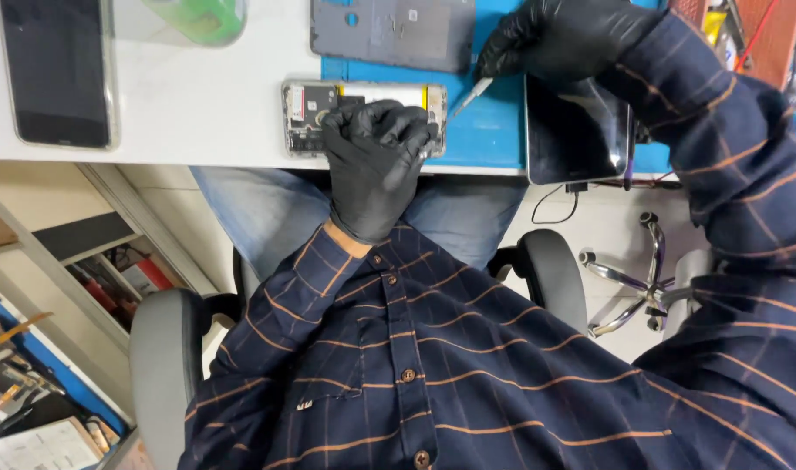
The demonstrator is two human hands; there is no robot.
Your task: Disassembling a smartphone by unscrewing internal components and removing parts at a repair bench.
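Up top, the black-gloved left hand presses curled fingers onto an opened smartphone with exposed white battery, lying on the white desktop. Beside it, the gloved right hand pinches a thin silver pointed tool above a blue work mat. Near that hand lies a dark glossy tablet.

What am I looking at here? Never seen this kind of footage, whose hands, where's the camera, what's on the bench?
There is no machine: a person in black gloves works with both hands, and the one picture comes from a camera on their head, looking down past their striped shirt and lap.

On the white bench lies an opened phone, back off, with its battery and circuit board showing. The left hand presses down on it to steady it. The right hand holds a thin tool whose tip points at the phone's right end; whether it touches is hard to tell.

Around them: a blue mat, the removed grey back cover, a dark tablet at right, and another phone, screen up, at far left.
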